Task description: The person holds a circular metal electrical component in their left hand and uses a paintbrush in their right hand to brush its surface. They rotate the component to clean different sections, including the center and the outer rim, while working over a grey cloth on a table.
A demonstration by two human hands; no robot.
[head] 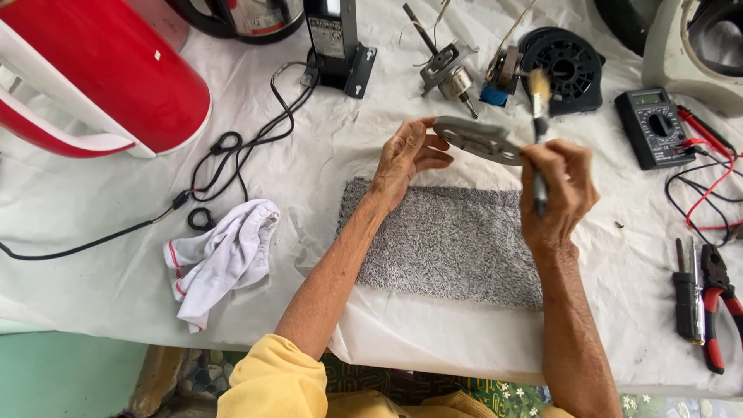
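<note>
Left hand (404, 159) has the grey metal plate (478, 140) pinched by its left edge, held up above the grey mat (449, 240). Right hand (559, 190) is closed around a paintbrush (539, 116), bristles pointing up, just right of the plate.

Single head-worn view, looking steeply down, close over the cloth-covered table (101, 255)

I see a grey metal plate (477, 140) and a brush (539, 116) with pale tan bristles on a dark handle. Below lies a speckled grey-and-white mat (453, 240) on a white sheet (93, 217). A white rag (220, 259) (thin red stripes) sits beside 1 glossy red appliance (101, 70); the pliers (716, 298) are red-and-black.
</note>
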